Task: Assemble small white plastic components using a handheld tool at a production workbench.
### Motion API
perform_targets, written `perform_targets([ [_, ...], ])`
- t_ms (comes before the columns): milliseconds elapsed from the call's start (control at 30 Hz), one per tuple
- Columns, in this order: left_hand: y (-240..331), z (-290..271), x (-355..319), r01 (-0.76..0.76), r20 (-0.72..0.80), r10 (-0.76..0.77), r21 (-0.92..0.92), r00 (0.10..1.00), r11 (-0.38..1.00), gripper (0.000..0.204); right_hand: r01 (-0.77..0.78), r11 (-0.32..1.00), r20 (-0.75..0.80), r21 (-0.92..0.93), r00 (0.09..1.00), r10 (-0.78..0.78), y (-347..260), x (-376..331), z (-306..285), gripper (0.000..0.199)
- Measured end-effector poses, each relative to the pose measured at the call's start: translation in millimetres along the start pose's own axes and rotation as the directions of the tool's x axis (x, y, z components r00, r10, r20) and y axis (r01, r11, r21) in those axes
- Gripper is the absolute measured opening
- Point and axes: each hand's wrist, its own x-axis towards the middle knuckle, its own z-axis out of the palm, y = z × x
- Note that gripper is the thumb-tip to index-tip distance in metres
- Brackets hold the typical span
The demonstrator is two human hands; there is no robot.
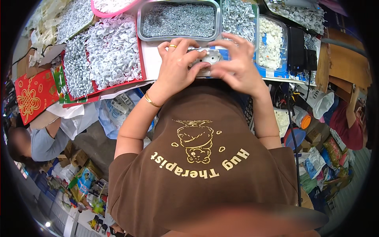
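Note:
At the table's near edge lies a pale, oblong plastic piece with small dark holes [213, 58], like a socket housing; its left part is hidden by fingers. My left hand [177, 63], with a ring and a bracelet, is closed on the piece, thumb on the near side and fingertips across its top. My right hand [239, 65] is at the piece's right end, fingers curved and apart, thumb close to its near corner. The right fingers are slightly blurred, and nothing shows between them.
Behind the hands stands a metal tray of small screws [179, 21]. To the left, red-edged trays hold white round parts [112, 51] and small metal parts [75, 63]. At right are a tub of white pieces [270, 43] and a black device [296, 49]. Other people sit at both sides.

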Motion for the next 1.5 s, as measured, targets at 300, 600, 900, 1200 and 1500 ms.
perform_targets([
  [300, -4.1, -2.9, -0.6, -0.026, 0.016, 0.026, -0.008, 1.000, 1.000, 0.019, -0.273, 0.955, -0.327, 0.112, 0.898, 0.295, 56.2, 15.8, -17.2, 0.028],
  [600, -1.8, 1.7, -6.2, 0.023, 0.019, -0.022, -0.033, 1.000, 0.999, 0.029, -0.399, 0.814, -0.279, -0.422, 0.911, 0.302, 80.0, 22.8, -2.5, 0.017],
  [900, -72.3, -57.8, -6.7, 0.273, -0.371, -0.142, 0.329, 0.918, 0.904, 0.010, -0.417, 0.826, -0.131, -0.380, 0.908, 0.398, 72.7, 23.4, -10.2, 0.011],
  [1200, -193.9, -120.4, -15.7, 0.325, -0.380, -0.053, 0.702, 0.923, 0.634, 0.013, -0.336, 0.858, -0.118, -0.389, 0.941, 0.316, 63.8, 26.2, -10.4, 0.018],
  [1500, -162.7, -116.5, -20.6, 0.323, -0.557, -0.194, 0.142, 0.807, 0.936, 0.015, -0.426, 0.905, -0.398, 0.011, 0.828, 0.394, 38.0, 27.4, -23.5, 0.009],
])
